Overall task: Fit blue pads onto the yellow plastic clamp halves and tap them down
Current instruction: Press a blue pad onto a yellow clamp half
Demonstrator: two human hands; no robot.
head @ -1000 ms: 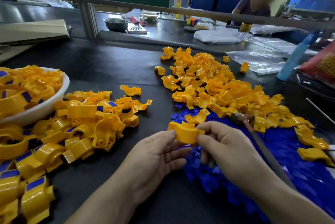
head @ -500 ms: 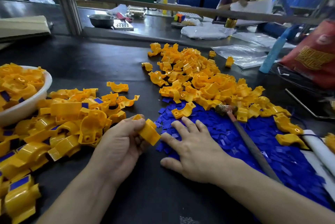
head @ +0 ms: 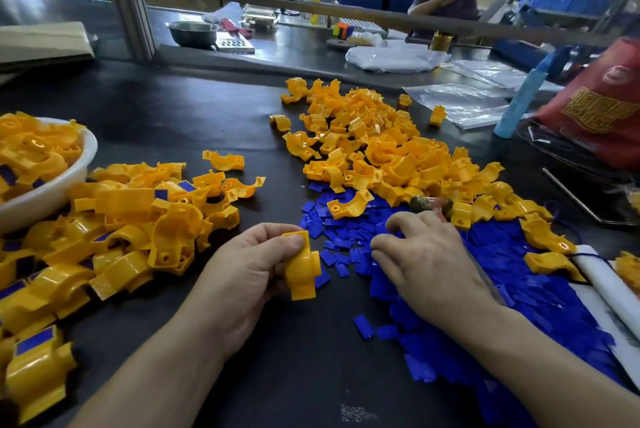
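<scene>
Left hand (head: 242, 272): gripping one yellow clamp half (head: 301, 265), fingers and thumb curling round its upper end.
Clamp half, position: being held low over the bench (head: 173, 109), at the near-left edge of the blue pads (head: 519, 272), long axis pointing roughly away from the person.
Right hand (head: 426, 265): resting on the pads, fingers bending down into them. I cannot tell whether it is pinching a pad (the fingertips are hiding among the blue).
Key relation: pads lying directly right of the held half, with the right hand sitting nearer to them. The two hands are near each other but apart.
Hammer (head: 431, 204): lying just beyond the right knuckles, handle running back under the wrist.
Judged step: picking a pad to carry leftward onto the half, tapping not yet begun.
Bare halves (head: 381, 150): heaping beyond the pads.
Padded halves (head: 131, 220): piling at left, beside a white bowl (head: 88, 157).
</scene>
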